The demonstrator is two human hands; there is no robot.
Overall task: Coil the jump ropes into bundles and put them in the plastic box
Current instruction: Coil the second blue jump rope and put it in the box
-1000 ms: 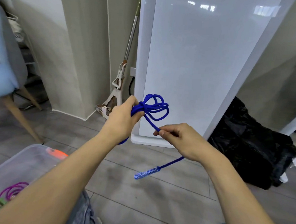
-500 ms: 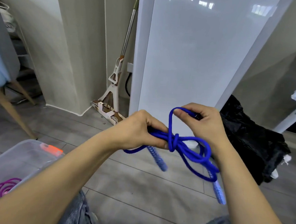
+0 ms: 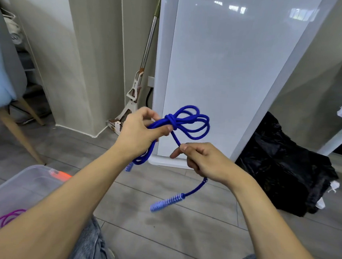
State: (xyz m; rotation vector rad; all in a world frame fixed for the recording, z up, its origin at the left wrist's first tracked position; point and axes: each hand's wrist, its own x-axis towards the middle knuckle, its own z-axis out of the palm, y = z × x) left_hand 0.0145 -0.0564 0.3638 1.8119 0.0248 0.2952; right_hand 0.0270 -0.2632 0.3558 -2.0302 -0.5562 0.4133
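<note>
Both hands hold the blue cord jump rope (image 3: 188, 122) at chest height: left hand (image 3: 140, 131) grips the knotted bundle, right hand (image 3: 202, 161) pinches its tail, while the clear plastic box (image 3: 25, 182) sits low, nearer the left.

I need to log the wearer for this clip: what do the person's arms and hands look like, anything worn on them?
Both forearms are bare up to the frame edge: no sleeves in view. The left hand and right hand carry no gloves, rings, watch or bands that I can see. No cables or markings on them. Blue-grey denim shows at the knees below.
</note>
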